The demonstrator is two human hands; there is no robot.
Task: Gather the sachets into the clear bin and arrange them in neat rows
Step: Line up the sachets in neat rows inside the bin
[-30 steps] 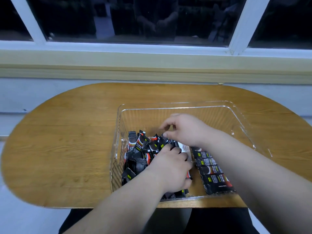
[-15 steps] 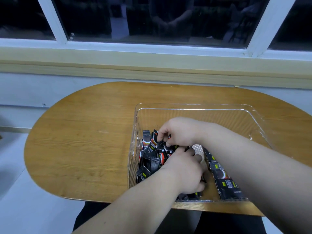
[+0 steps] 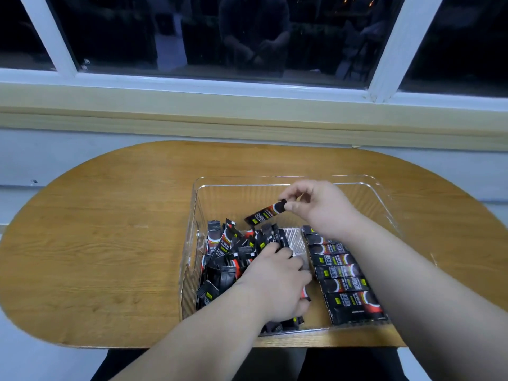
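- Your right hand [image 3: 321, 207] is raised over the far middle of the clear bin [image 3: 357, 185], with the forearm reaching in from the lower right.
- Its thumb and fingertips are curled and pinch one end of a single black-and-red sachet [image 3: 265, 213]. The sachet hangs free above the others and slopes down towards your left.
- Your left hand [image 3: 277, 281] lies palm down, low in the bin, with the forearm coming in from the bottom edge.
- Its fingers bend down into a loose pile of sachets [image 3: 231, 259]. A sachet end shows under the palm, but you cannot tell whether the hand grips anything.
- The pile fills the left half of the bin, with sachets lying at all angles and some standing on end.
- A neat row of sachets [image 3: 346, 281] lies flat along the right side, one touching the next, partly hidden by your right forearm.
- The bin sits on the near right part of an oval wooden table [image 3: 110, 243], below a dark window [image 3: 247, 37].
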